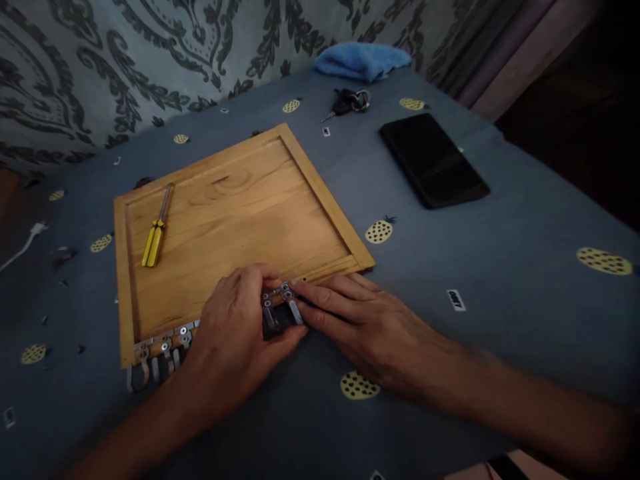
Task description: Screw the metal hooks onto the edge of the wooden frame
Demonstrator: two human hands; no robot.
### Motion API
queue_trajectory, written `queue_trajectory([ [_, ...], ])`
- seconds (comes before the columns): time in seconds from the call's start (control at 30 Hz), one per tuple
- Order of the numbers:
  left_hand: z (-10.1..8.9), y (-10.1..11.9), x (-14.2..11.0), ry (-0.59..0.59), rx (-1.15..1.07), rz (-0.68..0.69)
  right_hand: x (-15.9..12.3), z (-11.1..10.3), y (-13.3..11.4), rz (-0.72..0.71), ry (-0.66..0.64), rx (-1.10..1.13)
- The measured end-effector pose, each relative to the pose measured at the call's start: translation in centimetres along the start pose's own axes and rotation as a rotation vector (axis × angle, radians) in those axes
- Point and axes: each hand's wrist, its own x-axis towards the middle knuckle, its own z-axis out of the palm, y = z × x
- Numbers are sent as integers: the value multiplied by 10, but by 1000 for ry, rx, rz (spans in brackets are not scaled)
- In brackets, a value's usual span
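A framed wooden panel (240, 207) lies on the cloth, with several metal hooks (167, 348) screwed along its near left edge. At the middle of that edge, my left hand (237, 327) is closed around a metal hook (283, 301), its thumb below and fingers above. My right hand (367, 317) comes from the right, its fingers close together and their tips pressed at the same hook and the panel's edge; its thumb is hidden. On the panel's left part rests a screwdriver (154, 240) with a yellow handle, apart from both hands.
A black phone (435, 160) lies to the right on the blue-grey pineapple-print cloth (525, 267). Keys (349, 102) and a folded blue towel (363, 61) are near the patterned wall. Small dark pieces (81, 349) and a white cable (25, 245) lie at left.
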Motion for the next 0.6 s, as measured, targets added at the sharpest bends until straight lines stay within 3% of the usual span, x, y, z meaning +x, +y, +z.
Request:
queue_trajectory([
  [0.4, 2, -4, -4, -13, 41, 41, -1, -2, 1, 1, -45, 23],
  [0.5, -5, -4, -5, -21, 69, 56, -1, -2, 1, -2, -44, 14],
  [0.6, -20, -7, -5, 66, 142, 47, -1, 1, 2, -17, -24, -2],
])
